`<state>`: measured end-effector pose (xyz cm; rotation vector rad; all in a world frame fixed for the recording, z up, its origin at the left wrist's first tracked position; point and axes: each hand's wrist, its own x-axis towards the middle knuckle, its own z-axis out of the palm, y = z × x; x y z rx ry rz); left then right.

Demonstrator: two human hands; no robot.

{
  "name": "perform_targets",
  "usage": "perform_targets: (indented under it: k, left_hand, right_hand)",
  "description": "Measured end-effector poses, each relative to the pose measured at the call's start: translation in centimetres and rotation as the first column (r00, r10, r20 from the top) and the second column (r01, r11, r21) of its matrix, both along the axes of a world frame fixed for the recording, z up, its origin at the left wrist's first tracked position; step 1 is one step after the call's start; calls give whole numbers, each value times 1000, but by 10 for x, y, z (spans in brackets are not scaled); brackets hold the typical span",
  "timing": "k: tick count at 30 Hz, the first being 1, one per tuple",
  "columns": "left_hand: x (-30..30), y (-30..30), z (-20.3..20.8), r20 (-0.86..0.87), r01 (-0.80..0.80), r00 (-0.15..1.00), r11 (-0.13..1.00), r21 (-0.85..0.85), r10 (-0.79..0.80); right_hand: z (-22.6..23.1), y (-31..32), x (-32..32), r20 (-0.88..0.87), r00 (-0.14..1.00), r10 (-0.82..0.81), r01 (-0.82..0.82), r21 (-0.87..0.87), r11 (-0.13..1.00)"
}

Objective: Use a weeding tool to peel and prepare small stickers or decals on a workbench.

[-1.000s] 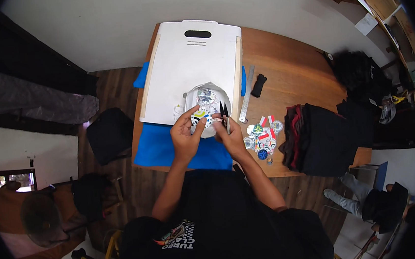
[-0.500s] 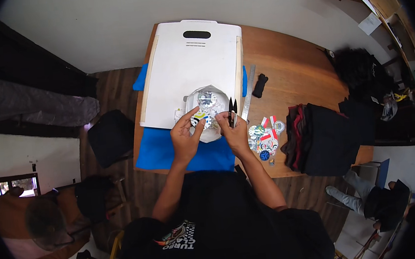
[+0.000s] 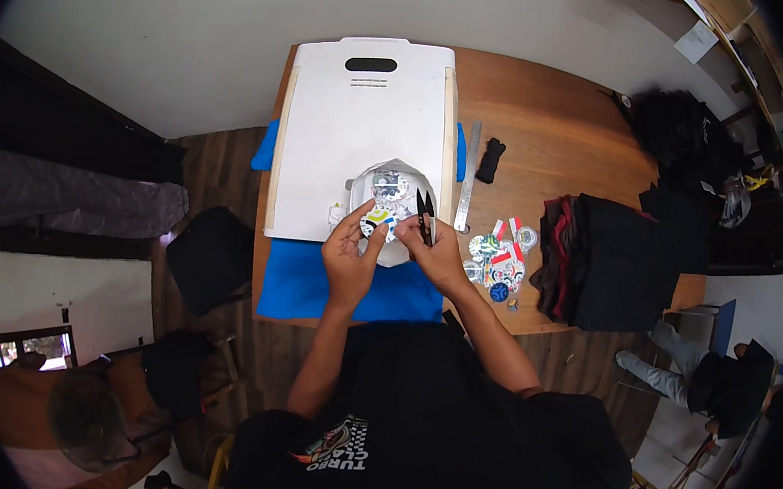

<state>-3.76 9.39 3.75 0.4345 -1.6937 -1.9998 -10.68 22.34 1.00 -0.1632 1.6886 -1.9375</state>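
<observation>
A round white sticker or patch [image 3: 377, 224] with yellow, black and blue markings is pinched between the thumb and fingers of my left hand [image 3: 347, 261]. My right hand [image 3: 437, 257] carries small black thread snips [image 3: 425, 212], blades pointing away from me. Its thumb and fingertip meet at the sticker's right edge. Beneath both hands lies a white bowl-like container [image 3: 399, 260] with a crumpled rim, and silvery clear scraps [image 3: 391, 187] inside it. Whether the snips' blades are parted is too small to tell.
Under the bowl are a white board [image 3: 363, 126] and blue cloth [image 3: 311, 279]. To the right lie a steel ruler [image 3: 469, 177], a black bundle [image 3: 491, 161], a pile of colourful round pieces [image 3: 502, 267] and folded dark garments [image 3: 612, 262]. Another person [image 3: 725, 383] sits at far right.
My right hand has shifted left with the snips, and its fingertips now reach the sticker's edge. The left hand stays nearly in place.
</observation>
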Motion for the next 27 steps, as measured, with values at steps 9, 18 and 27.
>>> perform_targets:
  k: [9, 18, 27]
  left_hand:
    - [-1, -4, 2, -4, 56, 998, 998, 24, -56]
    - [0, -3, 12, -55, 164, 985, 984, 62, -161]
    - [-3, 2, -5, -25, 82, 996, 997, -5, -82]
  right_hand:
    - [21, -1, -9, 47, 998, 29, -25, -86, 996]
    - [17, -5, -16, -230, 961, 153, -140, 74, 987]
    - [-1, -7, -15, -290, 957, 25, 3, 95, 995]
